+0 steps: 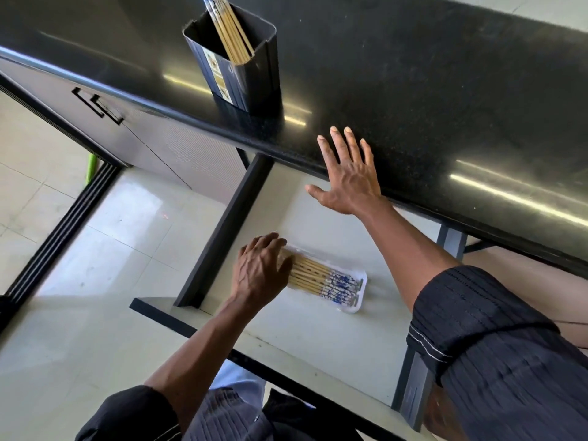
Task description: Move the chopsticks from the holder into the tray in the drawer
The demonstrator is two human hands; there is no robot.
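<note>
A dark square holder stands on the black countertop with several bamboo chopsticks leaning in it. Below, in the open drawer, a white tray holds several chopsticks with blue-patterned ends, lying side by side. My left hand rests on the left ends of those chopsticks, fingers curled down over them. My right hand is raised over the counter's front edge, fingers spread, holding nothing.
The drawer has dark side rails and a dark front edge. A grey cabinet door with a black handle is at the left. Pale floor tiles and a dark floor track lie below.
</note>
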